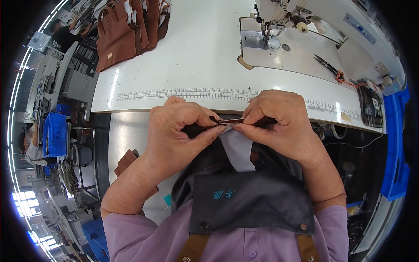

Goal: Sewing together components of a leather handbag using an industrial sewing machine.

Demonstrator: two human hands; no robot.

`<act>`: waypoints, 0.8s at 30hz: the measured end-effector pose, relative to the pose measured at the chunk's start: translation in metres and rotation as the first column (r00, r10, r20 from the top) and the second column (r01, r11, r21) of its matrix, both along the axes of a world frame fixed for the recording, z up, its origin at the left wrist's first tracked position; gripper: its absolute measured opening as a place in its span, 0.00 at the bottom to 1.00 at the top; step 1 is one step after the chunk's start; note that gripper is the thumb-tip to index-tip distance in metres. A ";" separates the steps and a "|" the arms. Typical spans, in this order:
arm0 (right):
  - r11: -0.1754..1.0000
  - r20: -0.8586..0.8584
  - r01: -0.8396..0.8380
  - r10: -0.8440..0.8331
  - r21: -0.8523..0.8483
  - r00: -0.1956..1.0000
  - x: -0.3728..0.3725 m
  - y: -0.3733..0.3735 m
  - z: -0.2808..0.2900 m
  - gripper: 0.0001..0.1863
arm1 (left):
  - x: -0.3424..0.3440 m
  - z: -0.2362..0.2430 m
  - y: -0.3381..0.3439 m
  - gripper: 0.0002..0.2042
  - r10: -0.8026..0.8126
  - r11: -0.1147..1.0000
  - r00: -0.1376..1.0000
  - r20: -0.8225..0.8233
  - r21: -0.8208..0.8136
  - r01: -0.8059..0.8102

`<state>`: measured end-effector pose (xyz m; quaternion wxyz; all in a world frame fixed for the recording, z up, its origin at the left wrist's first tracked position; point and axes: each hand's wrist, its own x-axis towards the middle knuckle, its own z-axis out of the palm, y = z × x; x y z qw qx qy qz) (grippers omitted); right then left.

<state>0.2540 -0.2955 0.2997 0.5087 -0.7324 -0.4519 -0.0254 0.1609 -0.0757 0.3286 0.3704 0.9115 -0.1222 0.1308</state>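
Note:
Just off the front edge of the white table, both my hands hold a dark brown leather piece (194, 130) with its edge facing up. My left hand (176, 126) pinches the edge between thumb and forefinger. Close beside it, my right hand (281, 124) pinches the same edge, thumb tip on the near side. Between the fingertips, a light grey lining fabric (238, 150) hangs down toward my dark apron (251, 198). Much of the leather piece is hidden behind my fingers, so its full shape cannot be made out.
A sewing machine (279, 28) stands at the far right of the table (192, 52). Snips (327, 65) lie beside it, near a dark packet (371, 107). Several brown leather bags (115, 46) lie far left. A printed ruler scale (183, 94) runs along the front edge.

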 end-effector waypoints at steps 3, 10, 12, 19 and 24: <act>1.000 -0.012 -0.001 0.001 -0.007 1.000 0.000 0.000 0.002 0.10 | 0.000 -0.002 0.000 0.11 0.024 0.997 0.998 -0.057 -0.066 -0.028; 0.999 -0.093 0.044 -0.045 -0.015 0.995 -0.001 -0.001 0.008 0.08 | 0.003 -0.003 -0.002 0.18 0.019 0.966 0.986 -0.167 -0.252 -0.061; 0.998 -0.056 0.036 -0.038 -0.051 0.998 0.000 -0.002 0.009 0.07 | 0.003 -0.001 -0.004 0.20 0.022 0.975 0.985 -0.169 -0.216 -0.058; 0.977 0.223 0.052 -0.005 -0.208 0.975 0.003 -0.009 0.010 0.05 | 0.013 -0.001 -0.007 0.19 0.017 0.995 0.991 -0.135 -0.094 -0.030; 0.986 0.181 0.044 -0.015 -0.158 0.983 0.004 -0.012 0.009 0.04 | 0.021 0.002 -0.008 0.15 -0.050 0.999 0.997 -0.057 -0.010 0.049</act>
